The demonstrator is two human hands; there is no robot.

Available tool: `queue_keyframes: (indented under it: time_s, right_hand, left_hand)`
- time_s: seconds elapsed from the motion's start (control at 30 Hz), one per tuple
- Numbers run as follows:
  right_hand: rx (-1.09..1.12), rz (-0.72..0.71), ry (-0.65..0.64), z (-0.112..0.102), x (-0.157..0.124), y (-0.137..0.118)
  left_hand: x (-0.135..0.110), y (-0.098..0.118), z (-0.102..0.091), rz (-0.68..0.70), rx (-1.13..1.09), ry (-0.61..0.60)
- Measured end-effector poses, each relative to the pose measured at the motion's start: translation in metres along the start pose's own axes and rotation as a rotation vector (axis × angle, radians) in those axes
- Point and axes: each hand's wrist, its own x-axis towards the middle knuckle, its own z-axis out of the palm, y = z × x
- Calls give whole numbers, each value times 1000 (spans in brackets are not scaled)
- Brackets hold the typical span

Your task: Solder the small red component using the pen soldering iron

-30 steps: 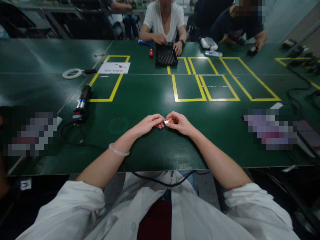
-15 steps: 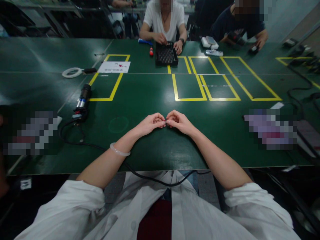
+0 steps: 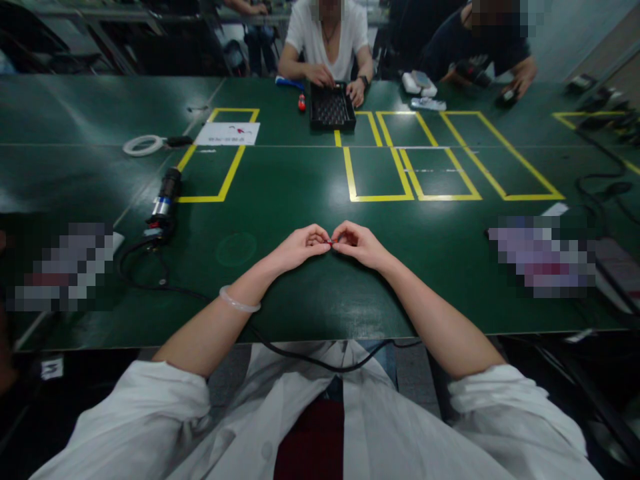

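Both hands meet over the green table [image 3: 280, 300], fingertips almost touching. Between them is a thin red piece [image 3: 331, 242] that looks like a short wire, mostly covered by the fingers. My left hand [image 3: 304, 247] is closed in a pinch on its left end. A pinch of my right hand [image 3: 363, 245] grips the other end, and a dark bit shows among those fingers. Whether the red and dark parts are joined cannot be made out. A pale bangle [image 3: 240, 300] circles my left wrist.
At the left lies an electric screwdriver [image 3: 165, 200] with a black cable [image 3: 325, 365] running past my lap. A printed sheet [image 3: 229, 133] and a white coil [image 3: 144, 145] lie beyond. Across the table a person [image 3: 327, 40] reaches into a black tray [image 3: 333, 123]. Yellow tape [image 3: 380, 197] marks rectangles.
My fingertips have shifted slightly around the small piece, and more of its red now shows between them. My arms stay in place.
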Motion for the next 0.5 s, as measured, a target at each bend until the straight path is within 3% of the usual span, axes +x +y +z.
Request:
queue_keyframes:
  time_s: [0.5]
  right_hand:
    - [-65, 12, 32, 0, 0, 1]
  left_hand:
    - [1, -2, 0, 30, -18, 21]
